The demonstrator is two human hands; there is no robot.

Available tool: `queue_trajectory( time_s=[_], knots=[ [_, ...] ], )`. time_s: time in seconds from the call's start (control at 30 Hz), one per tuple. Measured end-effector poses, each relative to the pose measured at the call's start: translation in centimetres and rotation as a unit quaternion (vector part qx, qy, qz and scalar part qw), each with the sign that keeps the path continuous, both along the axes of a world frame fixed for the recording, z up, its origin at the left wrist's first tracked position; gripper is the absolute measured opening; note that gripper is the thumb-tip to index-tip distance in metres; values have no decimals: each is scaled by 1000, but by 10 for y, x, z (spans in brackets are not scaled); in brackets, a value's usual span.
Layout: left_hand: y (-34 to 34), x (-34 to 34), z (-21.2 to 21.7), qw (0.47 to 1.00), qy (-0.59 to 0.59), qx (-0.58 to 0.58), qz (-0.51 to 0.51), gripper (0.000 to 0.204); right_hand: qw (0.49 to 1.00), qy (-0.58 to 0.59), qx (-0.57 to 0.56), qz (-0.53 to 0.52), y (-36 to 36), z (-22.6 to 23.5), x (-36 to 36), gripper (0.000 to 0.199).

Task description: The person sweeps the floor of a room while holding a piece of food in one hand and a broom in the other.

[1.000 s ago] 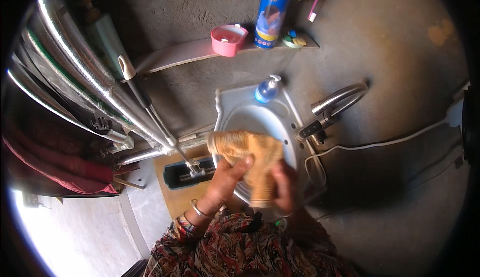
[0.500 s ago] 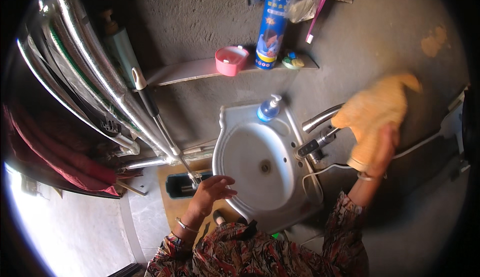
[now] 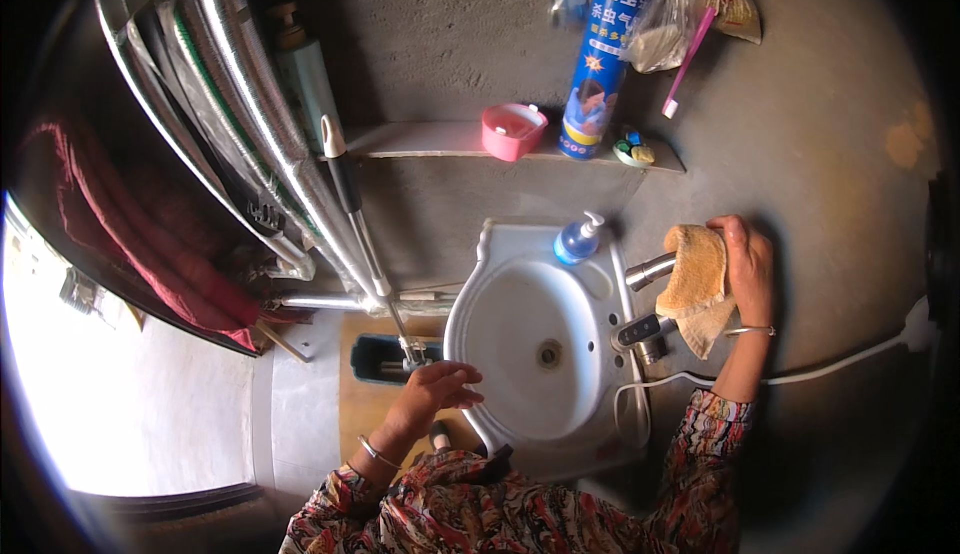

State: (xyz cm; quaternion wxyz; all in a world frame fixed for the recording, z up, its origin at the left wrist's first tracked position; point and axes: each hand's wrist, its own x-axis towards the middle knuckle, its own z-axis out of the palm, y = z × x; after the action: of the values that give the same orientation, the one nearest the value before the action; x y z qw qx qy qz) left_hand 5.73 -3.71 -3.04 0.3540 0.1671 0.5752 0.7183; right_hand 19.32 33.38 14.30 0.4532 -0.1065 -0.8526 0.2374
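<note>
My right hand (image 3: 750, 269) grips a tan-orange towel (image 3: 693, 272), which lies over the curved part of the chrome faucet (image 3: 648, 273). Part of the towel hangs down beside the faucet's dark-topped lever (image 3: 638, 330). By the left rim of the white sink (image 3: 520, 299), my left hand (image 3: 432, 398) hovers with loosely bent fingers and holds nothing. A blue pump bottle (image 3: 577, 241) stands on the sink's back corner.
On the wall shelf (image 3: 430, 141) are a pink container (image 3: 513, 131), a tall blue spray can (image 3: 600, 64) and a small dish (image 3: 633, 149). A mop (image 3: 358, 214) leans at left, its head in a dark bucket (image 3: 372, 359). A white cable (image 3: 820, 372) runs along the right wall.
The towel, spread out and blurred beside the faucet before, is now bunched over it under my right hand. The whole view has shifted; my left hand stays by the sink's left rim.
</note>
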Motion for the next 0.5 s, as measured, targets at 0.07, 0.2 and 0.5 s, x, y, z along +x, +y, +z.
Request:
queue_trajectory(
  time_s=[0.07, 0.2, 0.5],
  knots=[
    [-4, 6, -7, 1000, 9, -7, 6, 31, 999, -34, -13, 18, 5, -1, 7, 43],
    [-16, 25, -28, 999, -13, -16, 51, 28, 998, 55, -9, -22, 3, -11, 1, 41],
    [-42, 83, -63, 983, -114, -38, 141, 27, 943, 327, 40, -42, -91, -26, 23, 36]
  ],
)
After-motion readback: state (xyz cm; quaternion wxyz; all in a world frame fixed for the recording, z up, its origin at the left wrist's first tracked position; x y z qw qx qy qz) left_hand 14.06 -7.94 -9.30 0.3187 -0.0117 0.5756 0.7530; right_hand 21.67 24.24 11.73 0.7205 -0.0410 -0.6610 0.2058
